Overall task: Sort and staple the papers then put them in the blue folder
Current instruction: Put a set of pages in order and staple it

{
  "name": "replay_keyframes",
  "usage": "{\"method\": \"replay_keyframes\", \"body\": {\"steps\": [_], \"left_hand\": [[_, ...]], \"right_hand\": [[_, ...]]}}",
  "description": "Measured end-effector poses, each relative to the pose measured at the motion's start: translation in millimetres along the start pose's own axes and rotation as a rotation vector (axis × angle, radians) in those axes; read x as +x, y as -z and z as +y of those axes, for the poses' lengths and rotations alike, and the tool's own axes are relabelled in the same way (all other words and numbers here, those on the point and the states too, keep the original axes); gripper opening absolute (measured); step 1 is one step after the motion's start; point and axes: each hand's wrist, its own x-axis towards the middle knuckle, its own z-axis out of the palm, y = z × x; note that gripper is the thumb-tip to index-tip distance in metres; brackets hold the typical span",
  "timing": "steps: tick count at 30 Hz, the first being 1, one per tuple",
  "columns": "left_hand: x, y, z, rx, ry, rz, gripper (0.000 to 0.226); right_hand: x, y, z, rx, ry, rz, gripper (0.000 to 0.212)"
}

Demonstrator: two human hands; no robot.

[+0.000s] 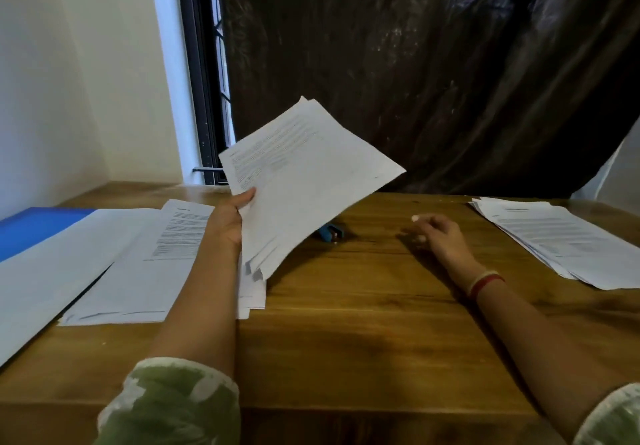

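The left hand (230,218) pinches limp, light papers (304,181) mid-frame by their edge; the right hand (434,233) hovers, seemingly loose-fingered and empty.

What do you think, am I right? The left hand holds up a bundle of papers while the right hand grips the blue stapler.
Not quite. The head view shows the right hand gripping nothing, apart from the stapler lying on the table. The left hand does hold up the papers.

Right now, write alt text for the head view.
A person's left hand holds a sheaf of printed papers above a wooden table; the right hand is empty. A left pile and a right pile flank them; a blue folder lies far left.
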Motion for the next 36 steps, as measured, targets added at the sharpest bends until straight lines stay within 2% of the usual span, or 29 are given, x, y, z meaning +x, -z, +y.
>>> {"method": "replay_keyframes", "body": {"steps": [4,6,8,10,13,16,20,23,26,29,33,36], "left_hand": [[-1,-4,-2,0.098,0.040,0.072,0.026],[3,2,-3,0.160,0.071,0.121,0.040],[8,7,-6,0.170,0.106,0.161,0.044],[12,10,-8,0.171,0.102,0.179,0.040],[8,5,-4,0.187,0.113,0.179,0.049],[-1,-7,-3,0.181,0.107,0.160,0.039],[-12,-28,-14,0.258,0.154,0.101,0.025],[-13,-39,-24,0.343,0.227,0.084,0.031],[-14,-48,-33,0.433,0.272,0.022,0.034],[-14,-54,-40,0.512,0.296,-0.010,0.031],[-9,-55,-44,0.505,0.342,-0.060,0.040],[-9,-54,-45,0.515,0.344,-0.098,0.041]], "right_hand": [[9,-31,6,-0.365,0.074,-0.069,0.047],[13,-56,5,-0.451,0.136,-0.107,0.069],[16,-81,2,-0.521,0.179,-0.130,0.079],[23,-100,3,-0.729,0.237,-0.146,0.078],[30,-116,5,-1.021,0.352,-0.165,0.053],[35,-109,8,-1.012,0.353,-0.079,0.036],[44,-64,14,-0.952,0.176,0.141,0.037],[47,-17,19,-1.038,0.029,0.221,0.035],[42,18,18,-0.987,-0.042,0.376,0.039],[42,38,22,-0.938,-0.043,0.366,0.046],[43,39,22,-0.972,-0.044,0.352,0.048],[41,32,12,-0.999,0.144,0.464,0.048]]}}
